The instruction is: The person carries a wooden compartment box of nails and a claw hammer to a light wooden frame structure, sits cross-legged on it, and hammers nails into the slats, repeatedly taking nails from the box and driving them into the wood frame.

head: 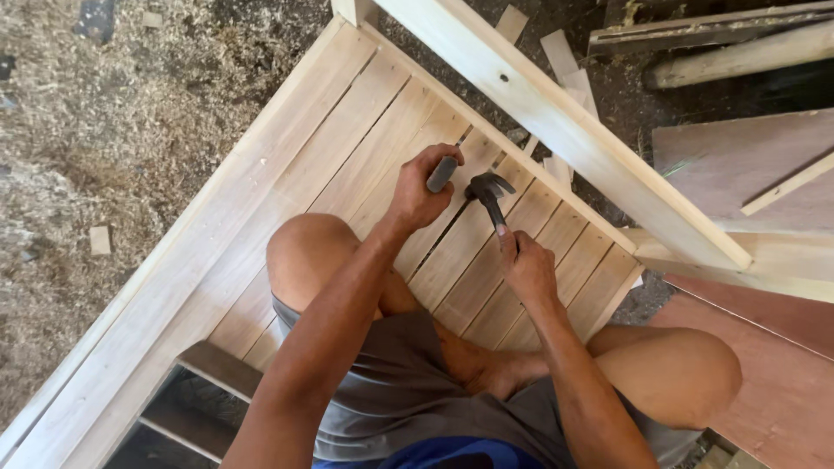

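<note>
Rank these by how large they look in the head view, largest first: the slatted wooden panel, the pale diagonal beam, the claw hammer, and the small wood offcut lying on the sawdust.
1. Slatted wooden panel
2. Pale diagonal beam
3. Claw hammer, partly hidden by the right hand
4. Small wood offcut

The beam sits nearer the camera, so its true size against the panel is unsure.

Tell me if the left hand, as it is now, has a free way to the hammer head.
Probably yes. The left hand grips a grey rod right beside the hammer head, with only bare slats between them. But its fingers are full, and the right hand holds the handle.
</note>
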